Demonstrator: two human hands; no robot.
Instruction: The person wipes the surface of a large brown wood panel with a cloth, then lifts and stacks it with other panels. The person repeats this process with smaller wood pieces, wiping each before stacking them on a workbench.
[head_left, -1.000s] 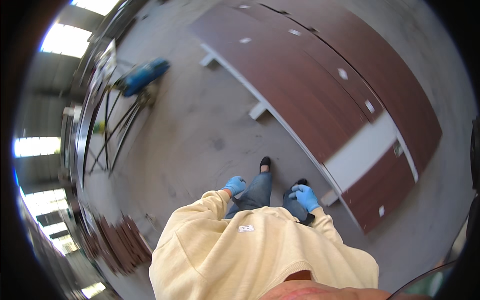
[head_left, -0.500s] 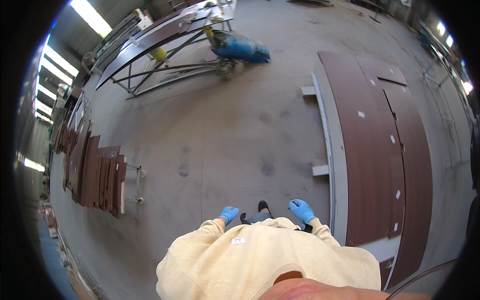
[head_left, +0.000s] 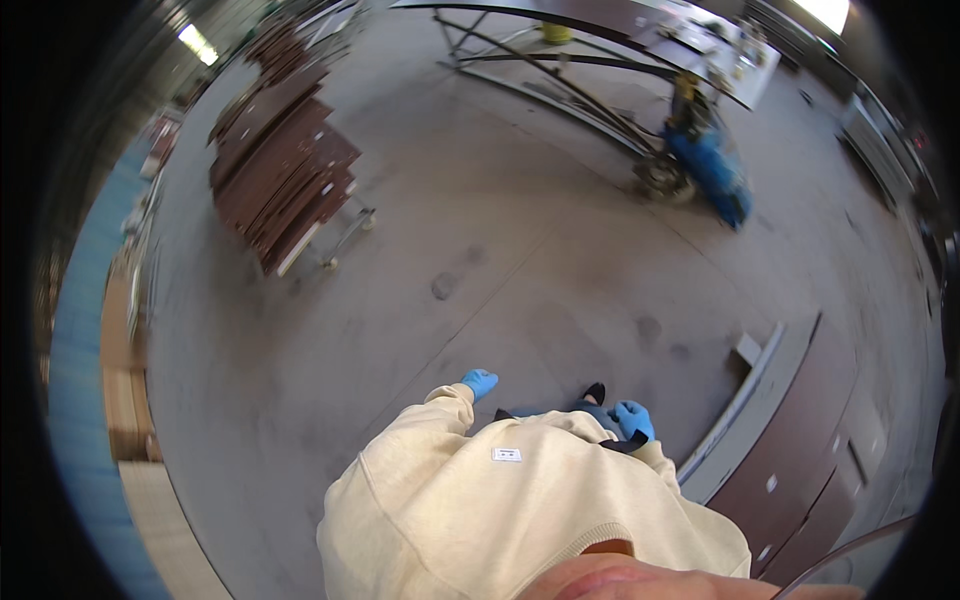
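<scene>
My left hand (head_left: 480, 383), in a blue glove, hangs in front of my body over the floor. Its fingers are curled in, and nothing shows in them. On the other side, my right hand (head_left: 632, 419), gloved in blue as well, is held low by my hip next to a dark strap (head_left: 626, 442). Its fingers are bent inward, with no object visible in them. Neither hand touches the dark brown panels (head_left: 775, 440) lying on a low support to my right. One dark shoe (head_left: 595, 392) shows between the hands.
A wheeled rack of upright brown panels (head_left: 285, 165) stands ahead on the left. A long metal-framed table (head_left: 560, 62) is farther ahead, with a blue cylinder (head_left: 705, 165) on a wheeled base beside it. Pale boards (head_left: 165, 520) lie along a blue strip (head_left: 80, 350) at far left.
My view has turned left: the rack, the table and the blue cylinder have shifted right, and the brown panels have slid toward the lower right. My right hand has dropped closer to my hip.
</scene>
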